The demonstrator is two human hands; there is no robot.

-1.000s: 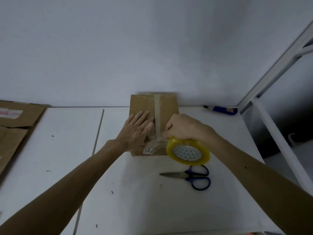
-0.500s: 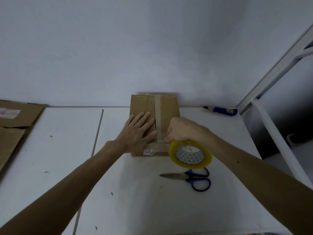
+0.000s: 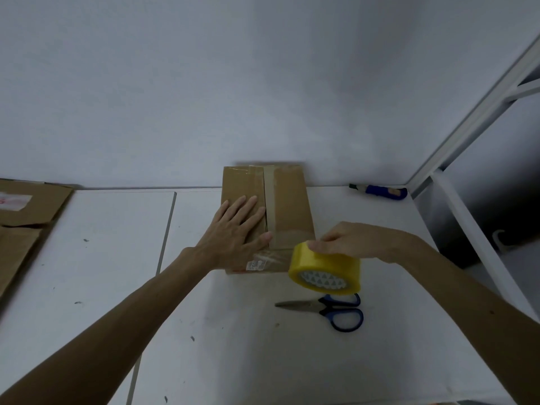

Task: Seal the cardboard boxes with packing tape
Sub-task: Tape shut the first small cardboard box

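**Operator:** What has moved?
**Manual:** Your right hand [image 3: 350,241] has carried the yellow tape roll [image 3: 324,268] off the seam to the near right corner of the cardboard box [image 3: 289,214]. Its fingers grip the roll's rim.
**Operator:** Where is the box?
**Manual:** On the counter [image 3: 117,258], far end against the wall. A tape strip [image 3: 270,206] runs along its centre seam. Your left hand [image 3: 236,232] lies flat on the left flap, fingers straight, thumb at the strip's near end.
**Operator:** And around it?
**Manual:** Closed scissors [image 3: 318,306] lie just nearer you than the roll. A blue-handled knife [image 3: 380,191] lies by the wall at right, and flattened cardboard [image 3: 29,206] lies far left.
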